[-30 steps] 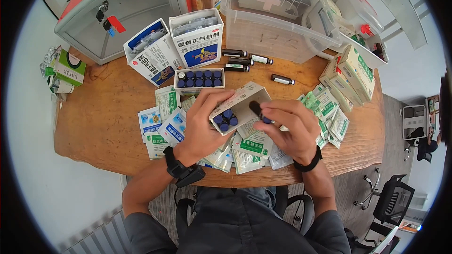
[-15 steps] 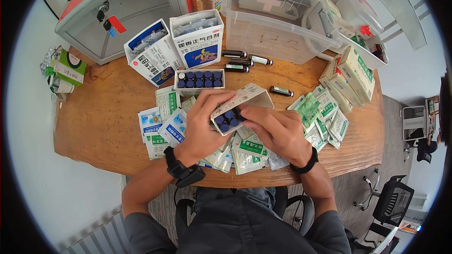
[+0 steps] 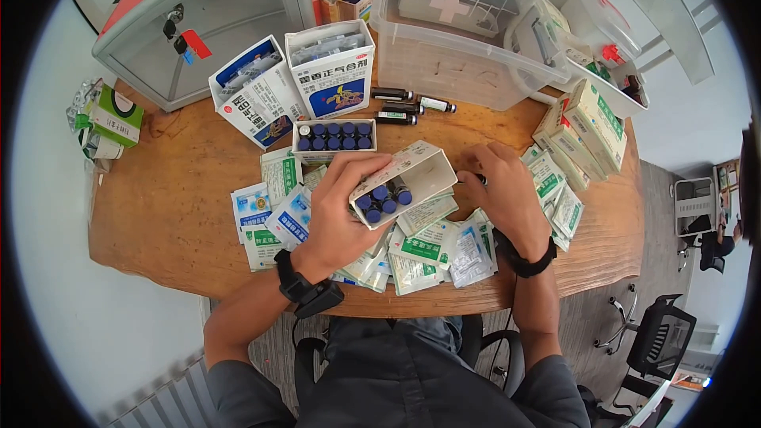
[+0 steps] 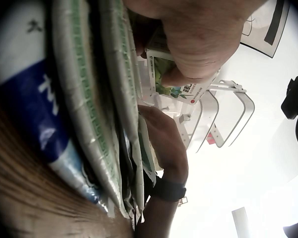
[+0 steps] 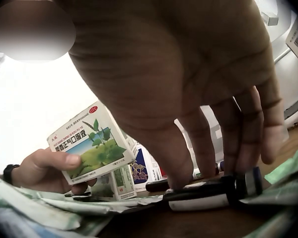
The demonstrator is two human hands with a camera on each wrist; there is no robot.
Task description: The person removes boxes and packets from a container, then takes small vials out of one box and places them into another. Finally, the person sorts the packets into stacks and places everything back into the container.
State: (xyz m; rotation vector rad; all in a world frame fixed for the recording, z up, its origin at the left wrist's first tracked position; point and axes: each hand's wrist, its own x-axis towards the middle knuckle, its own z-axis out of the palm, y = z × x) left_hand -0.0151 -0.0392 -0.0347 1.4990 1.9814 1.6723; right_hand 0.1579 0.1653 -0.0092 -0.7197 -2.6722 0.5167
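In my left hand (image 3: 337, 210) I grip a small white medicine carton (image 3: 428, 170) with a green landscape print, tilted so its open end shows. Several dark vials (image 3: 380, 192) with blue caps stand inside it. My right hand (image 3: 511, 194) is at the table to the carton's right, thumb and fingertips on a dark glass vial (image 5: 201, 199) that has a pale label and a blue cap. The hand hides most of this vial in the head view. Behind the held carton, another carton (image 3: 334, 150) is filled with blue-capped vials.
Medicine sachets (image 3: 424, 244) lie under and around both hands. Several loose vials (image 3: 396, 107) rest farther back. Two white-and-blue boxes (image 3: 339, 83), a clear plastic bin (image 3: 468, 67) and a grey cabinet (image 3: 210, 32) line the back. Cream boxes (image 3: 590, 123) stand at right.
The right hand placed a vial in the held carton, then drew back and moved right to the vial lying alone on the table. The left hand keeps holding the carton.
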